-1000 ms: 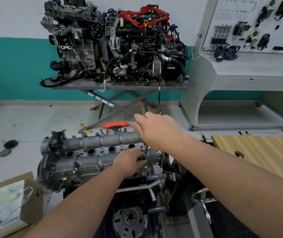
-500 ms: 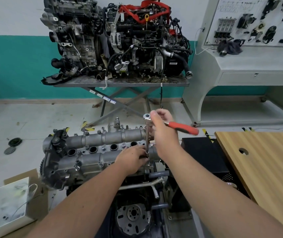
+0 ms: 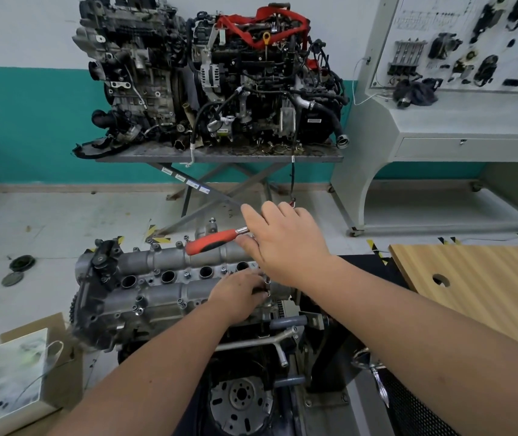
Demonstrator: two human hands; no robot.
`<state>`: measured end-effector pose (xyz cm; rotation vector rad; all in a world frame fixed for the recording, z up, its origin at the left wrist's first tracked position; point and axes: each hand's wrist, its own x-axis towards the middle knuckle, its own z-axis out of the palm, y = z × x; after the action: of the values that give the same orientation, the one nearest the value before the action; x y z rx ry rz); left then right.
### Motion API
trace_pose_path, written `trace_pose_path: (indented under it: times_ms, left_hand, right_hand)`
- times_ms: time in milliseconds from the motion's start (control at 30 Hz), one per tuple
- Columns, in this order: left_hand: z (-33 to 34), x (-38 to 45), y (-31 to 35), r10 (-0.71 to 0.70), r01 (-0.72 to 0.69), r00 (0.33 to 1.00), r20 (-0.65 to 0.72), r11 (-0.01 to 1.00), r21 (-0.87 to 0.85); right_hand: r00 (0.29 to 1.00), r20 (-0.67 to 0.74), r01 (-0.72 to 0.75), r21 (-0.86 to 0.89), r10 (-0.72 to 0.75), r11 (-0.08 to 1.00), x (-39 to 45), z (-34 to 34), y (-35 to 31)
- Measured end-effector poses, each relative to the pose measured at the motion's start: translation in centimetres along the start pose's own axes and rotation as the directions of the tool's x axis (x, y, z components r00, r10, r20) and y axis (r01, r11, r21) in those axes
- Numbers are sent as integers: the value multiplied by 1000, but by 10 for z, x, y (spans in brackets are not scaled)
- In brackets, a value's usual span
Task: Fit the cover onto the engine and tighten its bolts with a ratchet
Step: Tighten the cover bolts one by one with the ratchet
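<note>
A red-handled ratchet is gripped at its head by the right hand above the cover; its extension is pinched by the left hand near the right edge.

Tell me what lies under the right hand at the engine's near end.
Under the right hand the orange-handled ratchet sticks out leftward over the grey metal engine cover. Its head is covered; the left hand steadies the steel extension below.
</note>
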<state>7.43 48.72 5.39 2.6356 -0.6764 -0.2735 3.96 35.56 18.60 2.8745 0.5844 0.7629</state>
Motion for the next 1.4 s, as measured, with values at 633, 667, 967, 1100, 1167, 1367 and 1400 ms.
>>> trace_pose_path:
  times_ms: [633, 667, 967, 1100, 1167, 1367, 1400]
  left_hand:
    - [4, -1, -3, 57, -58, 998, -27, 998, -23]
    - [4, -1, -4, 58, -59, 998, -22, 998, -18]
    - [5, 1, -3, -19, 19, 1000, 8, 999, -41]
    - [3, -1, -1, 47, -47, 999, -8, 998, 29]
    - [1, 0, 0, 20, -20, 1000, -1, 999, 30]
    - [4, 2, -2, 42, -42, 999, 11, 999, 26]
    - [4, 2, -2, 41, -41, 999, 8, 999, 20]
  right_hand:
    - [621, 618, -189, 715, 482, -674, 8, 11, -17]
    - [630, 513, -257, 846, 583, -467, 5, 16, -19]
    - [930, -360, 19, 264, 80, 964, -5, 26, 5]
    - [982, -186, 73, 151, -45, 986, -8, 12, 13]
    - [991, -100, 98, 150, -83, 984, -9, 7, 16]
    - [998, 55, 32, 160, -41, 987, 2, -6, 13]
    - [997, 73, 1, 192, -15, 981, 4, -7, 11]
